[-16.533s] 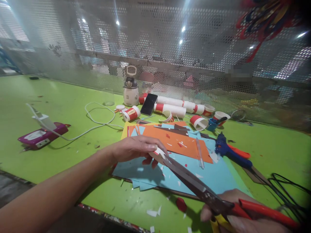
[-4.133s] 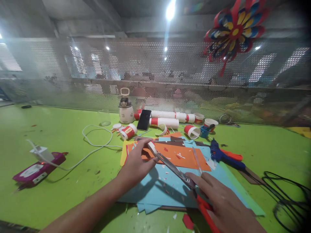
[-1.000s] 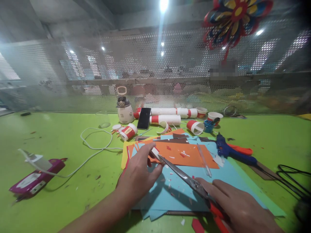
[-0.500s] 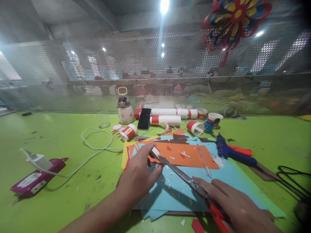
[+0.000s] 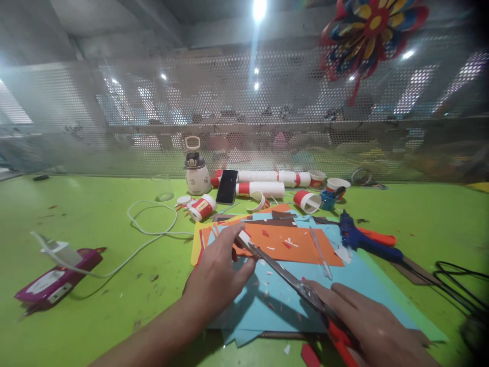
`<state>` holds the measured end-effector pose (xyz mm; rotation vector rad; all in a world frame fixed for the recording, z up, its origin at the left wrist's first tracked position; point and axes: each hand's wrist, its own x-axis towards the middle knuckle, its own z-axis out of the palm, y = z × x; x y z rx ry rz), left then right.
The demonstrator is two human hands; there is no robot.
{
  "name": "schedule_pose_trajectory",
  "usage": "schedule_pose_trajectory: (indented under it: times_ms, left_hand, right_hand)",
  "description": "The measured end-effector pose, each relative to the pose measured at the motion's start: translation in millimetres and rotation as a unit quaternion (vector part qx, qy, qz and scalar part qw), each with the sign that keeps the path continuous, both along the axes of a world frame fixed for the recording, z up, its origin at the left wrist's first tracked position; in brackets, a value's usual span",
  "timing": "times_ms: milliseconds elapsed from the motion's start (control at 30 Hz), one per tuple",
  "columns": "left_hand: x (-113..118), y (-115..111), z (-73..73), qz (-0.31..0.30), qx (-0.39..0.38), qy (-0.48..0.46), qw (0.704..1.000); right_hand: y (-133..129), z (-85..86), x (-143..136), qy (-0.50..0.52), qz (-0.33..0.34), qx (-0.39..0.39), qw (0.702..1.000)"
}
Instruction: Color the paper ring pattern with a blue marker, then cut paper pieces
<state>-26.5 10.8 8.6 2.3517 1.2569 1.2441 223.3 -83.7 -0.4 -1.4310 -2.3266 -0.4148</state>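
Observation:
Between the thumb and fingers of my left hand (image 5: 219, 267) is a small white piece of paper (image 5: 244, 236), partly hidden by the fingers. My right hand (image 5: 367, 316) grips the red handles of a pair of scissors (image 5: 284, 275). Their long metal blades point up and left, with the tips at the white piece. Below both hands lies a stack of coloured paper: an orange sheet (image 5: 282, 243) with white and red scraps on it, and a light blue sheet (image 5: 282, 311) under it. A clear glue stick (image 5: 321, 252) rests across the right part of the orange sheet.
A blue glue gun (image 5: 369, 247) with a cord lies right of the paper. Behind are a phone (image 5: 227, 187), red-and-white paper cups (image 5: 307, 202), stacked cup tubes (image 5: 263, 190) and a bottle (image 5: 197, 176). A purple power strip (image 5: 59, 280) with a white charger and cable sits left.
Very little differs. The scissors and both hands hold almost the same place, and the whole view has shifted very slightly.

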Motion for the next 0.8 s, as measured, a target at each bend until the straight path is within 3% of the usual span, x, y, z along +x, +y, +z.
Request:
schedule_pose_trajectory:
  times_ms: [800]
  left_hand:
    - [2,0,-0.7,-0.001,-0.001,-0.026,1.000]
  right_hand:
    - [-1,-9.2,4,0.017,0.012,-0.012,1.000]
